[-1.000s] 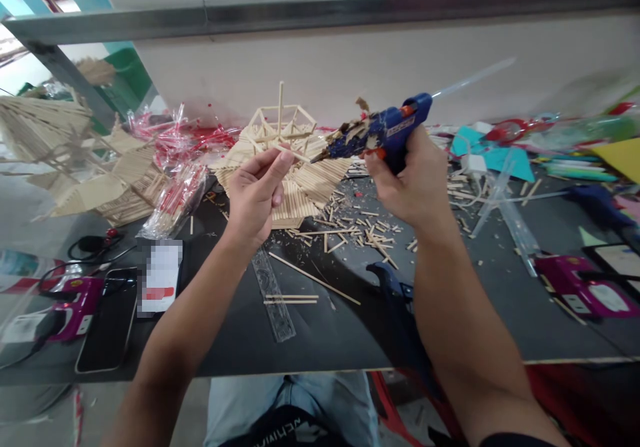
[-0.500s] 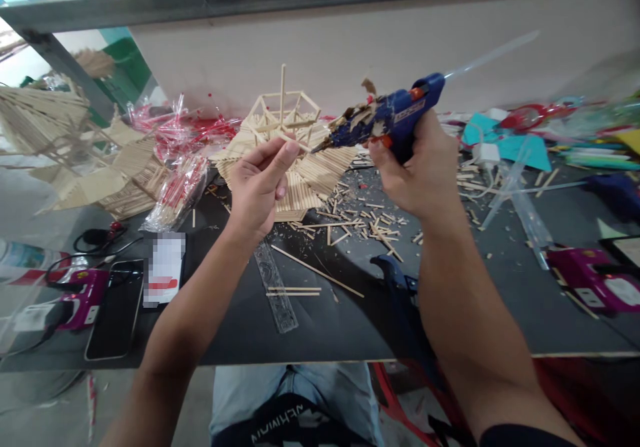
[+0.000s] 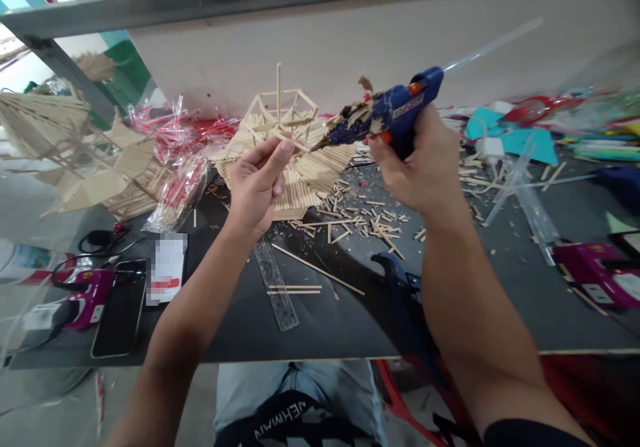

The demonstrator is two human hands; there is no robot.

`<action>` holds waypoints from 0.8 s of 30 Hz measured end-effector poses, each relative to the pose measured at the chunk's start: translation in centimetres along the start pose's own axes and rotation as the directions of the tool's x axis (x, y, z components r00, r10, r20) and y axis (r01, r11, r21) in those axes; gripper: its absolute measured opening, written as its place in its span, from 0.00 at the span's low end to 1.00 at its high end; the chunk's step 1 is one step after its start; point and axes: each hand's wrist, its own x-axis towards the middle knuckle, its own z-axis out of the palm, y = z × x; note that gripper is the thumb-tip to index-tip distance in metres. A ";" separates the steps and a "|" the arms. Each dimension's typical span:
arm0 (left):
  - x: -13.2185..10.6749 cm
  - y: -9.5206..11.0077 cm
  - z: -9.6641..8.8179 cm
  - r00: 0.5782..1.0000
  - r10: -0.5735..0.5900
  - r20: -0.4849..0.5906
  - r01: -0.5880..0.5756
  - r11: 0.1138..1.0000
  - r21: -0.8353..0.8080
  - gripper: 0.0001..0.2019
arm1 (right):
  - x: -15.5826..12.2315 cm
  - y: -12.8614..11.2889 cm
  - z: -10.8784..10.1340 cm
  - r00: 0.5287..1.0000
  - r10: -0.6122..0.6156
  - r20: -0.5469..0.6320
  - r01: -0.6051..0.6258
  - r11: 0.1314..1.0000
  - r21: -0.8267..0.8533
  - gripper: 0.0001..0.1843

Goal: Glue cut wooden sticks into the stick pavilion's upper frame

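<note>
My left hand (image 3: pixel 257 184) is raised over the table and pinches a short wooden stick (image 3: pixel 295 144) between thumb and fingers. My right hand (image 3: pixel 420 164) grips a blue glue gun (image 3: pixel 387 114) whose nozzle points left and touches the free end of the stick. A clear glue stick (image 3: pixel 493 44) pokes out of the gun's back. Scraps of wood and dried glue cling to the gun's barrel. Behind both hands, a model built of wooden sticks (image 3: pixel 287 147) stands on the dark table (image 3: pixel 325 327).
Cut stick bits (image 3: pixel 360 224) litter the table centre. A clear ruler (image 3: pixel 275 284) and long sticks lie near the front. Left: phone (image 3: pixel 120 307), purple device (image 3: pixel 85 297), red-tipped stick packets (image 3: pixel 175 187), more stick panels (image 3: pixel 115 180). Right: another purple device (image 3: pixel 595 280), coloured paper (image 3: pixel 515 140).
Both hands have risen slightly in view and stay together. The gun's nozzle remains at the stick's end. The view has shifted a little.
</note>
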 end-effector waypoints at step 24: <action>-0.3 10.6 -4.8 0.956 0.266 0.120 -0.290 0.909 0.298 0.08 | 0.8 7.0 -5.9 0.939 0.202 0.278 -0.155 0.971 -0.181 0.21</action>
